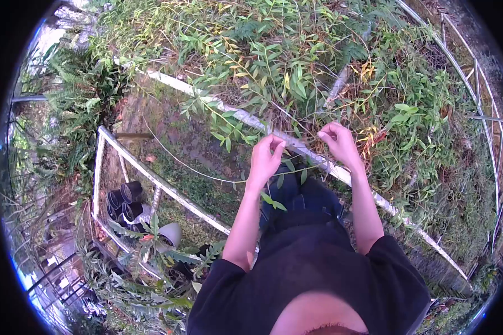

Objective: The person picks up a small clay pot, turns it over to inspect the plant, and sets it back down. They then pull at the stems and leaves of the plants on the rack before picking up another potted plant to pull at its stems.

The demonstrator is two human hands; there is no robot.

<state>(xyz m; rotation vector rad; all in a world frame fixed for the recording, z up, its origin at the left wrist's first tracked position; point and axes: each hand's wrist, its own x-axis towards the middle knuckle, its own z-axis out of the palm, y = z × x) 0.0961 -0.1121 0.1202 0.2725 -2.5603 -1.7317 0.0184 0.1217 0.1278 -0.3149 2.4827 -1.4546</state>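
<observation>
My left hand (266, 160) is closed, thumb and fingertips curled together just on the near side of a long white rail (299, 146). My right hand (342, 146) is also pinched, its fingertips over the rail's far side beside the plants. Whatever either pinch holds is too small to make out. Beneath my left hand passes a long thin stem (191, 170) with a few narrow leaves, arcing from the left toward the rail. Dense green leafy plants (274, 67) spread beyond the rail, some leaves yellowed, close to both hands.
At the left stands a white-framed bench (167, 187) holding several black pots (131, 191) and a pale pot (170, 234). Spiky grey-green plants (123, 279) crowd the lower left. Ferns (75, 95) grow at the upper left. Curved pipes (475, 84) run along the right.
</observation>
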